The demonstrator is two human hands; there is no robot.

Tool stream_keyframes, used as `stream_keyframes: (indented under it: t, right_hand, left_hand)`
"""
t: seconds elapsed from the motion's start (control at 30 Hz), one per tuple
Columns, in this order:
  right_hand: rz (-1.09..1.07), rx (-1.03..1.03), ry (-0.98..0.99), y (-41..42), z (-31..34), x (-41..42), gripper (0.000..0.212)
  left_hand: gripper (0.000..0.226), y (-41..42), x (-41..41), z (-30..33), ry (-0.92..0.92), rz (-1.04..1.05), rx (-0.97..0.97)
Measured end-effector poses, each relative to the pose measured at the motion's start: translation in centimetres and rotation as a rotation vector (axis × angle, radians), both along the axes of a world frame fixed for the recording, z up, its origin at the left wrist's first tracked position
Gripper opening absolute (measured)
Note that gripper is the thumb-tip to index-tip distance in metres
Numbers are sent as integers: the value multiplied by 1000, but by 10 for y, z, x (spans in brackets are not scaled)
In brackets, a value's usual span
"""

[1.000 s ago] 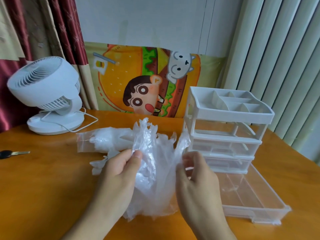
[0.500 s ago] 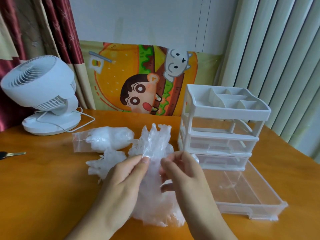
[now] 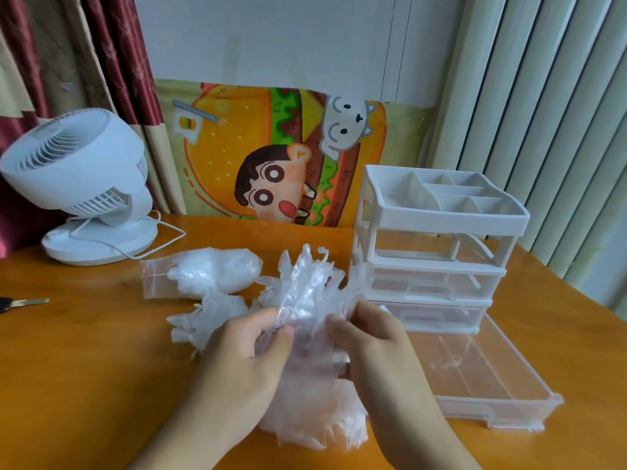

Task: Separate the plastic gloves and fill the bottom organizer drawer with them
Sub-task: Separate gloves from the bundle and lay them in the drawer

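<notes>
A bunch of thin, clear plastic gloves (image 3: 310,300) stands roughly upright over the near middle of the orange-brown wooden table (image 3: 84,368). Its long axis runs from a crumpled lower end resting on the table near the person up to the glove fingers, which fan upward and away toward the wall. The left hand (image 3: 244,364) comes in from the lower left, back of the hand up, with thumb and fingers curled to pinch the film at about mid-height. The right hand (image 3: 376,354) comes in from the lower right and pinches the same bunch just beside it, its fingertips curled into the plastic.

Just left of the bunch lies a small loose heap of separated clear gloves (image 3: 207,320) on the table. Behind that, a clear zip bag stuffed with white gloves (image 3: 203,273) lies on its side, long axis left to right.

To the right, the clear plastic bottom drawer (image 3: 492,378) sits pulled far out toward the person, in front of the white three-tier drawer organizer (image 3: 437,252) with its divided top tray.

At the far left stand a white round desk fan (image 3: 84,184) with its cord, and near the table's left edge a key (image 3: 23,302). A cartoon burger poster (image 3: 271,154) leans against the wall behind.
</notes>
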State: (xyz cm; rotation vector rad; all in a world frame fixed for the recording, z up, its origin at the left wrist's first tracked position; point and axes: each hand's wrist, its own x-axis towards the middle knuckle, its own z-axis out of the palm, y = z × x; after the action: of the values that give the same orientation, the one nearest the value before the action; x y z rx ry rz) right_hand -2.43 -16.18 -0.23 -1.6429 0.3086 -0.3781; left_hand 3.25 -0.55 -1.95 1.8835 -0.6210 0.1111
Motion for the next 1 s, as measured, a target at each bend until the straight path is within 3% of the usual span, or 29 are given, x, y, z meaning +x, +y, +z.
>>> stream_keyframes:
  t: [0.2,0.4,0.57,0.73,0.87,1.0]
  right_hand:
    - [-78,-36,-7,-2,-1,-2,9]
    - [-28,7,-58,-1,4,-5,20]
    - [107,118,-124,-2,10,-6,31]
    - [164,-39,-125,3,9,-7,40]
    - [177,-161,-126,9,4,-5,51]
    - [177,-189,-169,11,2,-5,54]
  left_hand:
    - [48,5,3,4,-42,39,-32]
    - [23,1,-4,-3,-73,-24,45]
    - [27,0,-9,2,-112,-73,4]
    - [45,1,-14,9,13,-118,-68]
    - [28,-2,-11,7,19,32,-32]
    - [18,-1,-11,15,71,110,-124]
